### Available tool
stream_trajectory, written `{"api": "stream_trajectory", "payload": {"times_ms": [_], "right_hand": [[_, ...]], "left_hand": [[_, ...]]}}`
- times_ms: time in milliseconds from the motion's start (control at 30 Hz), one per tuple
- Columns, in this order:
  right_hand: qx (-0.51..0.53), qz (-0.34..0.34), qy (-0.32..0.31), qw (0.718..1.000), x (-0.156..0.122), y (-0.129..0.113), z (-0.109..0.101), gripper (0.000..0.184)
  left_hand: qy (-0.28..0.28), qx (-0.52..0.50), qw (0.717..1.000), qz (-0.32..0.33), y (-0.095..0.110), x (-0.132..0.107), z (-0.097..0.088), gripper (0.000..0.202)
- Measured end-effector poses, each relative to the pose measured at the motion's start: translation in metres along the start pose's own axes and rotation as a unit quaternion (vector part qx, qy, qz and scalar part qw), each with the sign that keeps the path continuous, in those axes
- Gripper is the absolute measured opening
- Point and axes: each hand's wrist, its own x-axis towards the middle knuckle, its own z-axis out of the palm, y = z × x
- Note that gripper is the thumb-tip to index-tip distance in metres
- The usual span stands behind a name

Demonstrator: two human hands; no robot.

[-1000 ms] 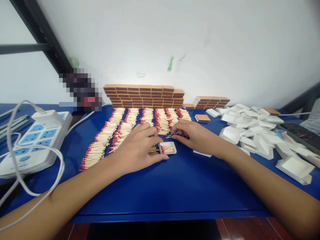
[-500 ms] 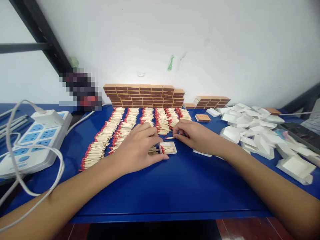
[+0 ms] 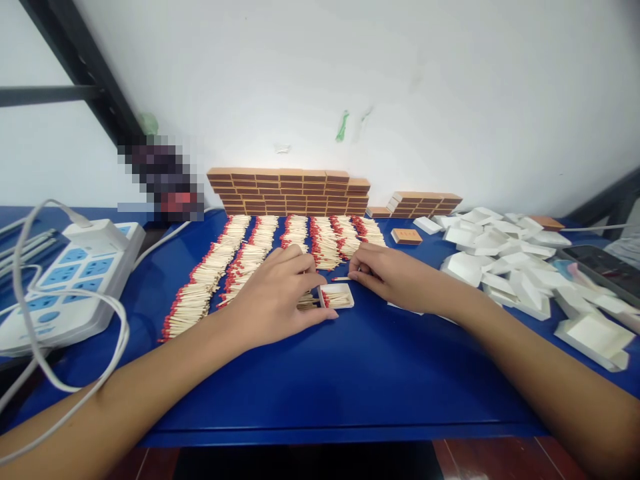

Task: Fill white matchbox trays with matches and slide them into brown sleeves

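A small white matchbox tray [image 3: 344,305] with some red-headed matches in it lies on the blue table. My left hand [image 3: 283,287] grips its left end between thumb and fingers, hiding that end. Just beyond and right of the tray, my right hand [image 3: 383,270] pinches a single match [image 3: 341,279], its red head pointing left. Rows of loose matches [image 3: 203,283] with red heads lie to the left and behind my hands. Part of one row is covered by my left hand.
Stacked brown matchboxes [image 3: 293,190] line the wall, with a shorter stack [image 3: 425,203] to the right and one box [image 3: 407,236] in front. White empty trays [image 3: 510,250] pile up at right beside a dark phone [image 3: 607,270]. A power strip [image 3: 75,287] with white cables sits left.
My right hand has shifted very slightly to the right with the match. My left hand and the tray stay in place.
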Motion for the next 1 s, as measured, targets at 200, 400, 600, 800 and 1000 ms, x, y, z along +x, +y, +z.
{"api": "stream_trajectory", "payload": {"times_ms": [200, 400, 600, 800, 1000], "right_hand": [[0.008, 0.007, 0.018, 1.000, 0.0006, -0.0017, -0.0011, 0.017], [0.007, -0.020, 0.012, 1.000, 0.0010, -0.0048, -0.0022, 0.018], [0.006, -0.020, 0.027, 0.999, 0.0020, -0.0055, -0.0019, 0.013], [0.010, -0.014, 0.013, 1.000, 0.0019, -0.0041, -0.0010, 0.020], [0.003, -0.014, 0.022, 1.000, 0.0024, -0.0040, -0.0005, 0.015]], "left_hand": [[0.002, 0.002, 1.000, 0.000, 0.0002, 0.0002, -0.0001, 0.036], [-0.001, 0.000, 1.000, -0.002, 0.0003, -0.0002, -0.0004, 0.035], [-0.001, 0.001, 1.000, -0.002, 0.0005, 0.0001, -0.0006, 0.035], [-0.002, -0.001, 1.000, -0.003, 0.0013, 0.0003, -0.0008, 0.034], [0.000, 0.000, 1.000, -0.001, 0.0001, 0.0002, 0.0000, 0.036]]}}
